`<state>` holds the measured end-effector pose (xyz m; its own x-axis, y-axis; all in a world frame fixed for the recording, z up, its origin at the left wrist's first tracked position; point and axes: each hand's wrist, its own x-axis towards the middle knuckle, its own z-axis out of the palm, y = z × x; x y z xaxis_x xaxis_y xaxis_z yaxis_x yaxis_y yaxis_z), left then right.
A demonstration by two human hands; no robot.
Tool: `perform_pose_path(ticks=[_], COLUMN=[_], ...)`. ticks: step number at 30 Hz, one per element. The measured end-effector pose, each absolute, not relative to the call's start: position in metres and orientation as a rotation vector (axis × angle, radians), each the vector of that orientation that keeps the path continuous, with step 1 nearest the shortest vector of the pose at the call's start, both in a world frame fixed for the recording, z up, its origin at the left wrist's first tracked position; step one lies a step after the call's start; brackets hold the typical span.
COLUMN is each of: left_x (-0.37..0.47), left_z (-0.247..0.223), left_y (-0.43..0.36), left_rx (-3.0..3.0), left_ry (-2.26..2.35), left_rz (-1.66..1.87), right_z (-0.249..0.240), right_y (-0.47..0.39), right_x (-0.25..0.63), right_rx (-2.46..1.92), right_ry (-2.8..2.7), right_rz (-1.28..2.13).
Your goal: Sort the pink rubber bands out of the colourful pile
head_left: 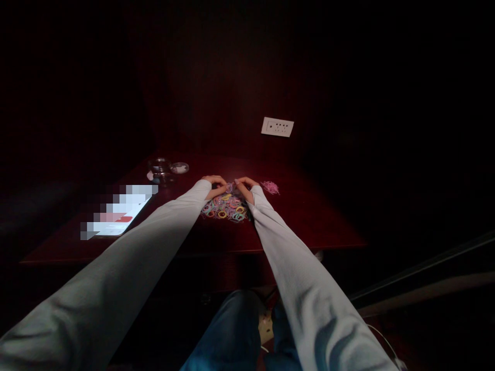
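A loose heap of small, multicoloured elastic hair ties lies on the dark red table. At the heap's far side, my left hand has its fingers curled and its thumb against a few pale purple hair ties. Just right of it, my right hand bends inward, thumb and fingertips pinched close to the same purple ties. What exactly sits between the right fingertips is too small to make out. Beyond the right hand is a separate little pile of pink hair ties.
A clear jar stands at the back left, with a round clear lid beside it. A lit tablet or phone screen lies left of my left sleeve. On the back wall is a white power socket. The table's front edge runs below my forearms.
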<state>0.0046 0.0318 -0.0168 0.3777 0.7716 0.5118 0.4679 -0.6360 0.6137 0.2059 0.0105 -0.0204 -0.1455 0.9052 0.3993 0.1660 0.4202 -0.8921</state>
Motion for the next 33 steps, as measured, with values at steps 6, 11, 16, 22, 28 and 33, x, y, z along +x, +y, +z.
perform_pose_path(ticks=[6,11,16,22,28,33], left_x=[0.0068,0.0059,0.0051,0.0052,0.0088,0.0111], left_z=[-0.0141,-0.0132,-0.0142,-0.0154,-0.0179,-0.0191], left_y=[0.028,0.0272,0.0286,0.0292,0.0277,0.0267], left_rx=[2.24,2.245,2.23,2.197,2.15,2.152], left_ry=[1.068,1.074,1.097,1.077,1.074,1.033], left_rz=[1.181,1.157,1.156,1.188,1.225,1.257], right_z=[-0.0212,-0.018,-0.0218,-0.0266,-0.026,-0.0256], right_y=[0.0076,0.006,0.0111,0.0147,0.0137,0.0136], right_x=[0.2041,0.2005,0.2028,0.206,0.2079,0.2054], right_rx=[-0.948,-0.997,-0.965,-0.981,-0.949,-0.99], right_ry=[-1.613,-1.628,-1.647,-1.627,-1.625,-1.593], right_rz=[0.864,0.903,0.929,0.945,0.948,0.977])
